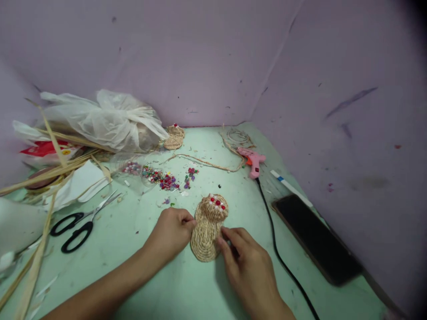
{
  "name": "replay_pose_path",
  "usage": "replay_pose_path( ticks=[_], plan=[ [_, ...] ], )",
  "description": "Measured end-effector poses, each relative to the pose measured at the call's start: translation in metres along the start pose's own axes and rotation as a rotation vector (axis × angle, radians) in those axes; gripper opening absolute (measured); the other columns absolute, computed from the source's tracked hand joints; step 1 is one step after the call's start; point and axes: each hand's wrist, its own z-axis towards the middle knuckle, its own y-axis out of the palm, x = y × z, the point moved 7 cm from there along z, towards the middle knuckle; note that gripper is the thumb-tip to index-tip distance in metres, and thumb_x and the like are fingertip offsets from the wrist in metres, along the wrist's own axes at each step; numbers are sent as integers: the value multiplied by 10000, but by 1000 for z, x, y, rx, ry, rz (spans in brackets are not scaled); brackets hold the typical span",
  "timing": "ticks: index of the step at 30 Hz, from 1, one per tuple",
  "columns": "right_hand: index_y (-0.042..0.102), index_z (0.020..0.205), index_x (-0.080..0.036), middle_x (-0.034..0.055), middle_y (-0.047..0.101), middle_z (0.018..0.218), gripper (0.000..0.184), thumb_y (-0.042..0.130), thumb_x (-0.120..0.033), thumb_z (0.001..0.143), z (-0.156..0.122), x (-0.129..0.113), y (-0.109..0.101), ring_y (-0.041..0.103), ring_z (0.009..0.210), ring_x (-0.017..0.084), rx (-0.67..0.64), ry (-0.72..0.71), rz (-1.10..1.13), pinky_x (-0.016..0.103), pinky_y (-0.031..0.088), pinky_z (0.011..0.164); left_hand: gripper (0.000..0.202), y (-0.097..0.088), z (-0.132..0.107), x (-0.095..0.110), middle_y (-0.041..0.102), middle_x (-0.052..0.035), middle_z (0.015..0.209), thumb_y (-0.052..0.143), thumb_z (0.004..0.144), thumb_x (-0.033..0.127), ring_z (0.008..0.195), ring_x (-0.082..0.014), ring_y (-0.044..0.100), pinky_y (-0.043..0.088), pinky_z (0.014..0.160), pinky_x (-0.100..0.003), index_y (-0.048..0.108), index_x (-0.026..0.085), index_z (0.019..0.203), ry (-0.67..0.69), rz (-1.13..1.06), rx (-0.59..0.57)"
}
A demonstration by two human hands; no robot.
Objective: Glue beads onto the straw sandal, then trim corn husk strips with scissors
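Your slipper (206, 240) lies on the green table (167, 289), directly in front of you and between your two hands. Your left hand (175, 226) has its fingers curled, with thumb and fingertips pinching the slipper's left edge. Your right hand (247, 255) grips the opposite edge between thumb and forefinger, its other fingers bent beneath.

Look to the far left for the containers. The white bag (111, 118) is gathered and bunched on top; you cannot make out what fills it. Beside it, near the left wall, lies a red packet (42, 151), its contents hidden. Clear plastic (131, 158) in front of the bag has small coloured beads (169, 181) in and around it, and more of them spill loose onto the table towards your slipper. Whether the nearest ones are still inside the plastic, you cannot tell.

The slipper's toe, with its strap trimmed in red and white beads, points away from you towards the back wall; the plain rounded heel faces you. Its long axis runs from near to far, the toe end leaning slightly to your right. The sole lies flat or nearly so, strap side up.
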Motion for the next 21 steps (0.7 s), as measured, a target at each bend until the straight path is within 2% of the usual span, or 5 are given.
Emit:
replay_pose_path(
  ticks=[5,12,17,21],
  plan=[
    [646,899,-176,51,640,771,193,480,-248,831,7,4,2,622,665,168,24,26,37,269,490,604,215,8,-3,-5,503,26,426,494,689,294,377,-97,401,285,415,-213,576,163,539,-71,-104,0],
    [601,683,-177,23,557,602,206,458,-196,831,13,9,7,544,539,140,4,-27,159,251,431,511,226,11,-2,4,487,17,462,468,714,238,469,-109,428,295,465,-215,554,159,521,33,36,30],
    [599,681,-159,36,539,604,215,444,-176,830,12,4,9,527,538,148,8,-56,112,264,424,500,232,12,-3,9,459,26,458,435,733,210,460,-101,406,278,464,-213,535,162,529,104,112,29],
    [629,788,-163,47,586,689,191,443,-172,831,15,5,3,569,606,154,42,-42,125,272,463,555,218,12,-9,10,442,35,451,456,738,236,445,-93,388,281,451,-206,537,161,550,80,32,9]
  ],
)
